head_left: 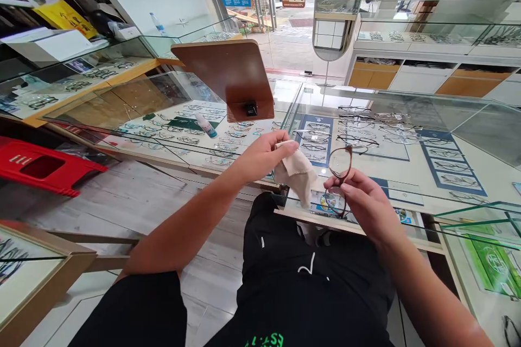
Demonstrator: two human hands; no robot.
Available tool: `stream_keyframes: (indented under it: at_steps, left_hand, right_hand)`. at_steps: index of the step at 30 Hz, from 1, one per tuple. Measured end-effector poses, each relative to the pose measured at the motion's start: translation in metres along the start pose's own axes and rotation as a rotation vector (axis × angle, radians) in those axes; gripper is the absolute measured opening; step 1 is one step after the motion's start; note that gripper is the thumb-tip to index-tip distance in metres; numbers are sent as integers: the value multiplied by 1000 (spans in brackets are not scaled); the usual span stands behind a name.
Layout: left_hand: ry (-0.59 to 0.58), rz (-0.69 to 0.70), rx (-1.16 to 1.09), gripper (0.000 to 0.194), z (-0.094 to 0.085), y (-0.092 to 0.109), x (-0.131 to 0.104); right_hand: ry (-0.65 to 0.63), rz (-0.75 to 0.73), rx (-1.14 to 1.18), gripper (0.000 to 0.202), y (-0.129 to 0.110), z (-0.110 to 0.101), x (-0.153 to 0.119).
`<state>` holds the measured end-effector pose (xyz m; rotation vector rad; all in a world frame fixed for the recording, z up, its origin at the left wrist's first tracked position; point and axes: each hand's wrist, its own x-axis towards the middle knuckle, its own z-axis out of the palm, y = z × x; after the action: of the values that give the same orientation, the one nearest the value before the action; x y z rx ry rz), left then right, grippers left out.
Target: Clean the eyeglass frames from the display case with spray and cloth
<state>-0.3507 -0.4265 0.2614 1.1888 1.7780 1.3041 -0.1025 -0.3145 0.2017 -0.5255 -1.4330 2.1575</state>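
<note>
My left hand [273, 150] pinches a beige cleaning cloth [296, 172], which hangs down from the fingers in folds. To its right, my right hand [364, 195] grips a pair of brown-framed eyeglasses [340, 165] near the bridge. The glasses stand on end, one lens above the other, and the fingers partly cover the lower lens. Cloth and glasses are apart, both held over the front edge of the glass display counter [280, 203]. A small spray bottle [206, 125] with a teal lower end lies on the counter top, beyond my left forearm.
The back of a brown tabletop mirror [228, 73] rises from the counter. Under the glass lie several eyeglass frames [358, 124] on trays. A red plastic stool [44, 165] stands at left, near a wooden-edged case [44, 282]. A tall mirror [337, 11] stands farther back.
</note>
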Motion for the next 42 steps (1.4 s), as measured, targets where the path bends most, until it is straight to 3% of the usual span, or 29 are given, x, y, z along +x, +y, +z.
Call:
stream_keyframes:
  at_steps: [6, 11, 13, 16, 18, 24, 28, 31, 34, 42]
  left_hand:
    - [-152, 157, -6, 48, 34, -5, 4]
    - [-336, 147, -295, 53, 47, -13, 9]
    - [-324, 142, -367, 50, 52, -17, 12]
    - [-207, 161, -408, 42, 60, -22, 13]
    - [-158, 118, -481, 49, 66, -25, 13]
    - [-277, -53, -665, 55, 79, -37, 10]
    - [-280, -49, -727, 53, 87, -44, 11]
    - [-209, -28, -732, 54, 93, -47, 13]
    - [-151, -33, -730, 56, 97, -47, 16]
    - [-287, -57, -859, 53, 92, -54, 16]
  right_hand:
    - [-56, 6, 25, 20, 11, 4, 10]
    - [4, 7, 20, 22, 17, -4, 14]
    - [9, -3, 15, 22, 18, -5, 15]
    - [-24, -7, 34, 22, 21, -3, 16]
    - [-47, -4, 36, 22, 22, -1, 17]
    - [-75, 27, 41, 28, 29, -2, 20]
    - [-40, 48, 67, 32, 34, -3, 23]
    - [-12, 12, 54, 34, 36, 0, 23]
    - [-63, -28, 15, 26, 34, 2, 23]
    - [-44, 20, 33, 24, 33, -3, 23]
